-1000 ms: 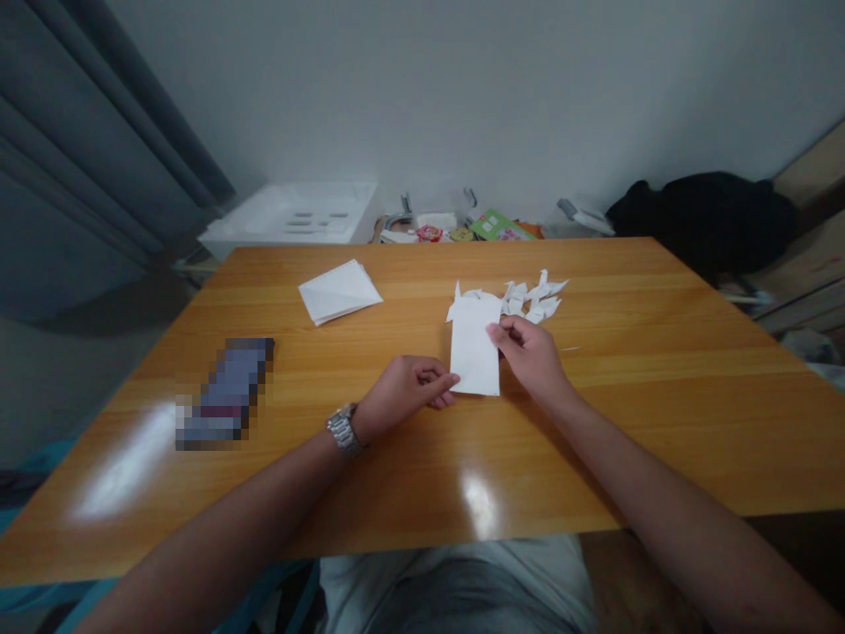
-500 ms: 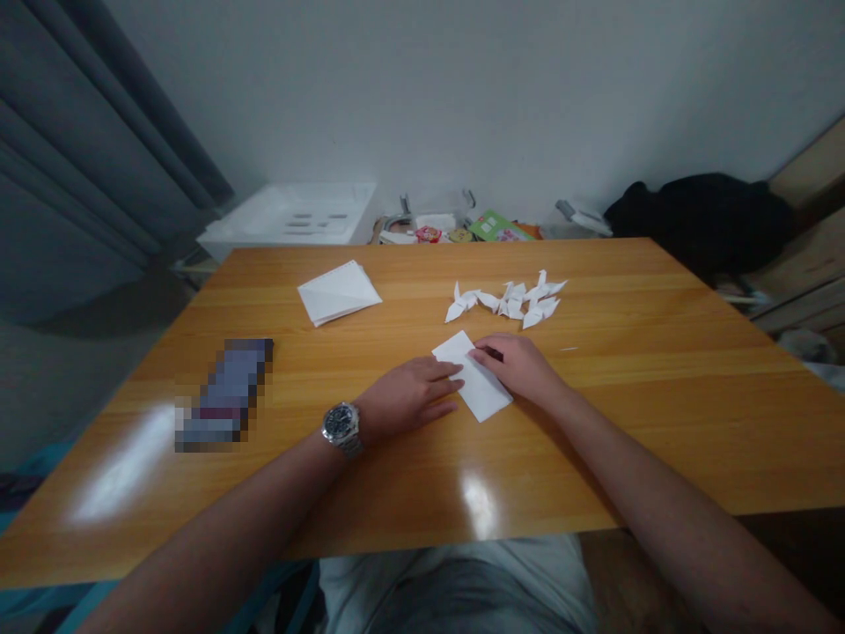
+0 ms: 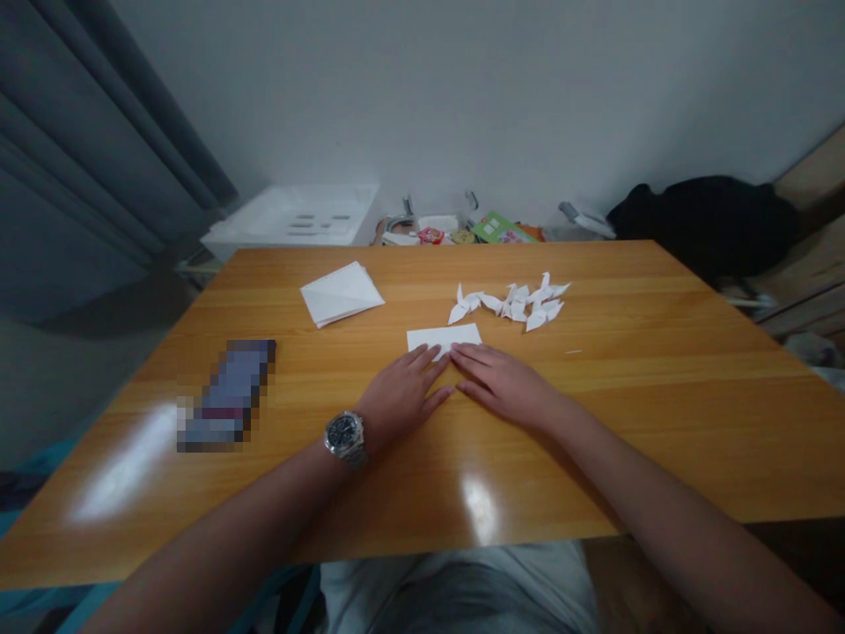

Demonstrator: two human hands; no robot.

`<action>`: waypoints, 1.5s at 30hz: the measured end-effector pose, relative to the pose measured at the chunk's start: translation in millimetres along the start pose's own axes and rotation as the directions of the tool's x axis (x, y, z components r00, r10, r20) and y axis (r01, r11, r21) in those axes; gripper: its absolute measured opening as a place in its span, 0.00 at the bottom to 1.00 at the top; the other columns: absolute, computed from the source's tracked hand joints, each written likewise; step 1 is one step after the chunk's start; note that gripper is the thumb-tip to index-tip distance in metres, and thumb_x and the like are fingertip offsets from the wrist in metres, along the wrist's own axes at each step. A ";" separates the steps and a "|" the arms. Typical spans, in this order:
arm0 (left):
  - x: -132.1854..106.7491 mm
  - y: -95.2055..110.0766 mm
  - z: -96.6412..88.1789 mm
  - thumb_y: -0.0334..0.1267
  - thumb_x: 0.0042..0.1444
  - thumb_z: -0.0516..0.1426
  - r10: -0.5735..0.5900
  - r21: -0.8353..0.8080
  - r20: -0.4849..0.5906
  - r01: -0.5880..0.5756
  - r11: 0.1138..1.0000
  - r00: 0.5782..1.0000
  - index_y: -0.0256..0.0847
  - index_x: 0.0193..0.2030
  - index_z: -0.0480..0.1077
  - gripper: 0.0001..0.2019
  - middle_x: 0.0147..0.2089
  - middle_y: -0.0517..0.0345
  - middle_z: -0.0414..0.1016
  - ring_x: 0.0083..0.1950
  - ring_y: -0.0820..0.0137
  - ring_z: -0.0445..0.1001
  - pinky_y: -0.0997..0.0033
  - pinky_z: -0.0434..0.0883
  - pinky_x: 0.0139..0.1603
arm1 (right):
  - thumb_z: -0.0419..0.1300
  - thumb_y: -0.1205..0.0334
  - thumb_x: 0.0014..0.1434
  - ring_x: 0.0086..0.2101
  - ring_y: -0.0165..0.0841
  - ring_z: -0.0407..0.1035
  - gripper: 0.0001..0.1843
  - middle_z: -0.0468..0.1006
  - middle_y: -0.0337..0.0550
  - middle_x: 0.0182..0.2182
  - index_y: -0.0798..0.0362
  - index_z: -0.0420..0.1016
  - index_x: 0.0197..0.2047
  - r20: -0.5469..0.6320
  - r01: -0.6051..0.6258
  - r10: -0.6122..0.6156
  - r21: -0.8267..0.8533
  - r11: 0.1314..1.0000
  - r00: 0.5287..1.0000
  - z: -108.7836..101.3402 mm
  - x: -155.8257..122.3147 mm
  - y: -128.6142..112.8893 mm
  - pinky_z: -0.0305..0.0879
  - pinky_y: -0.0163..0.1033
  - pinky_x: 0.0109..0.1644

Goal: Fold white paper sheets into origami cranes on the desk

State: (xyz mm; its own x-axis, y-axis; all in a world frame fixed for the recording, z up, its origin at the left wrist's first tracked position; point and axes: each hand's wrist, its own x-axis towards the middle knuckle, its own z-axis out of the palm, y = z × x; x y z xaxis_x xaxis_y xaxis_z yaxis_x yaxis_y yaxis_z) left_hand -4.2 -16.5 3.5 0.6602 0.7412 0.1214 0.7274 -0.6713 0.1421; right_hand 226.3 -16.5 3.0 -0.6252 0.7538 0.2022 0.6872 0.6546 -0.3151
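From my end I see the left hand point(image 3: 401, 389) palm down, fingers outstretched, tips resting on the white paper rectangle point(image 3: 444, 335) without gripping it. The right hand point(image 3: 507, 384) lies beside it, fingers extended, thumb apart, fingertips on the paper's near edge, clasping nothing. The paper lies flat crosswise on the wooden table point(image 3: 594, 467). Just beyond I make out folded paper figures point(image 3: 508, 304); farther left, a paper stack point(image 3: 341, 295) and a pixelated dark object point(image 3: 231, 387).
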 end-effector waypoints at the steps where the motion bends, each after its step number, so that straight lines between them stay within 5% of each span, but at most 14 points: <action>1: -0.3 -0.6 0.2 0.53 0.70 0.45 0.005 -0.010 0.006 -0.005 1.000 1.000 0.38 0.72 0.55 0.30 0.72 0.44 0.58 0.72 0.56 0.57 0.56 0.57 0.71 | 0.51 0.54 0.70 0.64 0.45 0.61 0.28 0.65 0.56 0.66 0.56 0.63 0.69 0.020 0.000 0.000 -0.007 1.000 1.000 0.3 -0.4 -1.3 0.58 0.54 0.68; 13: -9.7 -6.6 -10.7 0.40 0.72 0.42 0.051 0.045 0.066 -0.054 0.998 0.996 0.33 0.69 0.58 0.24 0.72 0.41 0.56 0.73 0.60 0.58 0.53 0.52 0.72 | 0.48 0.51 0.70 0.67 0.44 0.56 0.31 0.58 0.50 0.69 0.51 0.54 0.73 0.052 -0.083 0.087 -0.069 0.994 0.995 2.6 -7.6 -7.9 0.55 0.54 0.70; 20: -12.9 -9.2 -27.1 0.40 0.71 0.44 -0.057 0.100 0.071 0.050 0.994 0.996 0.32 0.60 0.71 0.21 0.66 0.38 0.68 0.67 0.56 0.67 0.45 0.54 0.71 | 0.46 0.50 0.71 0.68 0.41 0.53 0.32 0.53 0.48 0.71 0.52 0.52 0.73 0.109 -0.096 0.108 -0.112 0.989 0.988 1.9 -8.0 -8.7 0.51 0.53 0.71; 33: -11.4 -8.0 -31.2 0.45 0.67 0.52 -0.098 0.087 0.071 0.092 0.992 0.993 0.37 0.58 0.72 0.19 0.65 0.41 0.69 0.64 0.55 0.69 0.42 0.52 0.71 | 0.40 0.48 0.72 0.70 0.42 0.46 0.34 0.49 0.53 0.71 0.59 0.54 0.72 0.183 -0.222 0.238 -0.103 0.970 0.954 -14.2 -31.1 17.2 0.49 0.52 0.72; 42: -8.1 -20.7 -34.1 0.47 0.69 0.49 -0.035 0.031 0.091 0.032 0.999 0.995 0.36 0.56 0.74 0.21 0.63 0.43 0.71 0.62 0.58 0.72 0.53 0.57 0.70 | 0.44 0.47 0.70 0.68 0.43 0.52 0.34 0.54 0.53 0.70 0.57 0.56 0.72 0.168 -0.221 0.241 -0.129 0.967 0.956 -16.6 -33.0 19.4 0.52 0.52 0.71; 45: -7.1 -28.1 -36.3 0.47 0.70 0.48 -0.012 0.028 0.128 0.008 1.000 0.992 0.38 0.52 0.77 0.21 0.62 0.45 0.73 0.57 0.57 0.76 0.56 0.65 0.64 | 0.44 0.47 0.70 0.68 0.43 0.52 0.33 0.54 0.53 0.70 0.57 0.57 0.72 0.186 -0.237 0.260 -0.136 0.962 0.948 -21.5 -30.7 17.3 0.53 0.52 0.71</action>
State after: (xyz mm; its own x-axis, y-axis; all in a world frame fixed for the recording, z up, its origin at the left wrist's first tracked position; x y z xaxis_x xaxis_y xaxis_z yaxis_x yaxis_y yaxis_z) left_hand -36.0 -2.7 34.2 0.6702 0.7421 -0.0072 0.7378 -0.6651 0.1155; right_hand 265.3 -27.1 11.3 -0.4829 0.8734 -0.0625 0.8595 0.4592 -0.2247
